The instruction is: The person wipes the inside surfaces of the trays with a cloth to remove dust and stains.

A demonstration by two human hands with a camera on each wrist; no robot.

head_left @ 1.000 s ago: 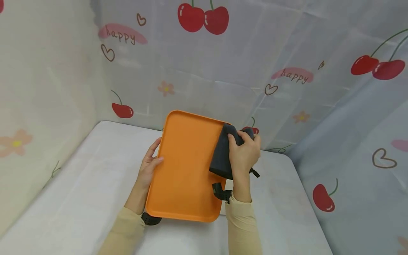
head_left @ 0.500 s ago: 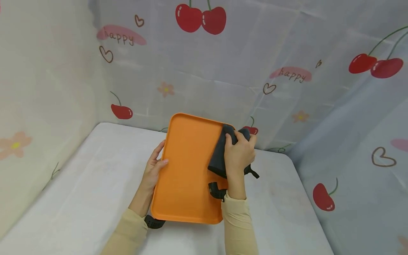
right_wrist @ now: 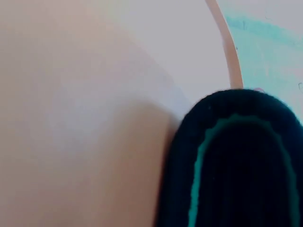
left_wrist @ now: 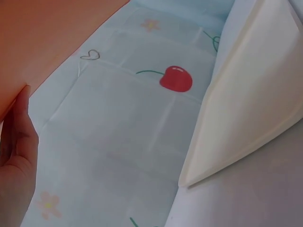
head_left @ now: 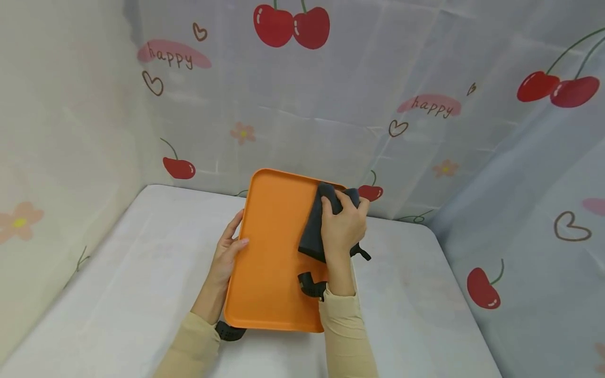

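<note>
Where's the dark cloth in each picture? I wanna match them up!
Head: right of the middle, the dark cloth is in the right hand, against the right side of the orange tray.
Left wrist: not in it.
Right wrist: bottom right, big and folded.
Shared landmark: the orange tray, top left in left wrist, paler and filling the left in right wrist.

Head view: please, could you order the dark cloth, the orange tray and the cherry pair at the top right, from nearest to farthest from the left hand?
1. Orange tray: held at its left edge by the left hand.
2. Dark cloth: in the right hand, over the tray's right side.
3. Cherry pair: printed on the backdrop, top right.
</note>
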